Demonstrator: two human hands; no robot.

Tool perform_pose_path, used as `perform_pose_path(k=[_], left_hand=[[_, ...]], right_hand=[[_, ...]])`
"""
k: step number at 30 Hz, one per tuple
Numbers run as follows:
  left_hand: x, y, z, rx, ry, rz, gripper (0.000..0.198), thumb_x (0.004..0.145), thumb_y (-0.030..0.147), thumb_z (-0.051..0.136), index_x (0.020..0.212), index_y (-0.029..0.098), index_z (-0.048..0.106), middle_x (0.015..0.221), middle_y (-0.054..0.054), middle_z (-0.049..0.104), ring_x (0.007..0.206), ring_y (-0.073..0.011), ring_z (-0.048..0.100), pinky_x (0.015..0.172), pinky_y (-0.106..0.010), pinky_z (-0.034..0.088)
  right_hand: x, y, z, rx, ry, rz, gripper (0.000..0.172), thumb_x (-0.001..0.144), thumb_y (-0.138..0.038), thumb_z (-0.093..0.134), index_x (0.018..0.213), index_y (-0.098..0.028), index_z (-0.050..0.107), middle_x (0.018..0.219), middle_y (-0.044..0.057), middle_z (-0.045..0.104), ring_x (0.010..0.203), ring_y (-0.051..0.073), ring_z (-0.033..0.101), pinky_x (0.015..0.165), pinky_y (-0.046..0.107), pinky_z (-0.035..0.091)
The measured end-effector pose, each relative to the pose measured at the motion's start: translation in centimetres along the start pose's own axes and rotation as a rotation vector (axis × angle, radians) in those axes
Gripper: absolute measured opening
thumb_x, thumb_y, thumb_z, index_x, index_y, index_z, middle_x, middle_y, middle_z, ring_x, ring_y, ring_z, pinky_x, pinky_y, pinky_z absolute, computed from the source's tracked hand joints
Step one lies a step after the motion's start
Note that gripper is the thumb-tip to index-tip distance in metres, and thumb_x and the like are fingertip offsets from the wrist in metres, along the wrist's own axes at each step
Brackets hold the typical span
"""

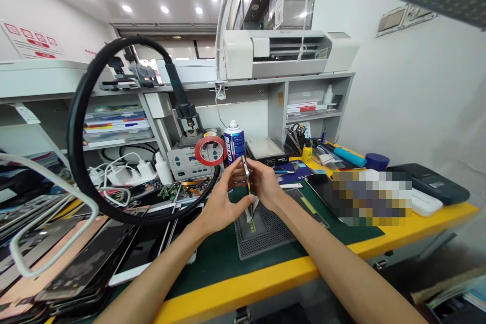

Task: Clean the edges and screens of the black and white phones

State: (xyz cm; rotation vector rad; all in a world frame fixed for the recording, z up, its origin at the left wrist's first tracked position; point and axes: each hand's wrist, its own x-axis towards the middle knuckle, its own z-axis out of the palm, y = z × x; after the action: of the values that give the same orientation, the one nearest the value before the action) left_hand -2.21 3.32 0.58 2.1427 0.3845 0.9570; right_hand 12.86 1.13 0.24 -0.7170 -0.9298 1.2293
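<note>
Both my hands hold a thin smartphone upright above the work mat, its narrow edge turned toward me. My left hand grips it from the left, with the thumb pressed on its lower part. On the other side my right hand is closed around it, the fingers partly hidden. A small pale scrap shows just under the phone; whether it is attached I cannot tell. Below lies a grey perforated repair mat. Right behind the hands stand a blue spray can and a roll of red tape.
A black hose loops in front at the left, from a hot-air station. Stacked phone screens crowd the left side. A black tablet-like panel lies right, near a yellow bottle. The table has a yellow edge.
</note>
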Motion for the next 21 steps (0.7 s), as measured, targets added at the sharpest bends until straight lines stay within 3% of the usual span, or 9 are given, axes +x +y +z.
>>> perform_pose_path(k=[6,14,21], left_hand=[[0.07,-0.12,0.04,0.036,0.004,-0.015,0.080,0.089,0.041,0.064,0.154,0.030,0.020,0.149,-0.009,0.041,0.131,-0.0298,0.047,0.105,-0.039,0.046],[0.21,-0.36,0.24,-0.002,0.005,-0.008,0.079,0.088,0.040,0.066,0.154,0.031,0.022,0.145,-0.007,0.046,0.129,-0.0282,0.050,0.105,-0.039,0.046],[0.23,-0.30,0.32,0.015,0.003,-0.011,0.078,0.089,0.040,0.066,0.153,0.030,0.023,0.146,-0.008,0.044,0.128,-0.0284,0.050,0.104,-0.039,0.046]], right_hand=[[-0.06,-0.37,-0.05,-0.003,0.001,0.026,0.036,0.084,-0.051,0.058,0.084,-0.018,0.070,0.073,0.002,0.065,0.069,0.017,0.056,0.072,0.030,0.043],[-0.05,-0.46,-0.16,0.018,0.008,0.028,0.034,0.083,-0.050,0.059,0.090,-0.019,0.071,0.078,0.003,0.066,0.072,0.018,0.056,0.072,0.030,0.043],[0.09,-0.24,-0.46,0.078,0.000,0.023,0.031,0.083,-0.046,0.059,0.092,-0.019,0.072,0.069,0.001,0.062,0.067,0.017,0.054,0.074,0.031,0.045]])
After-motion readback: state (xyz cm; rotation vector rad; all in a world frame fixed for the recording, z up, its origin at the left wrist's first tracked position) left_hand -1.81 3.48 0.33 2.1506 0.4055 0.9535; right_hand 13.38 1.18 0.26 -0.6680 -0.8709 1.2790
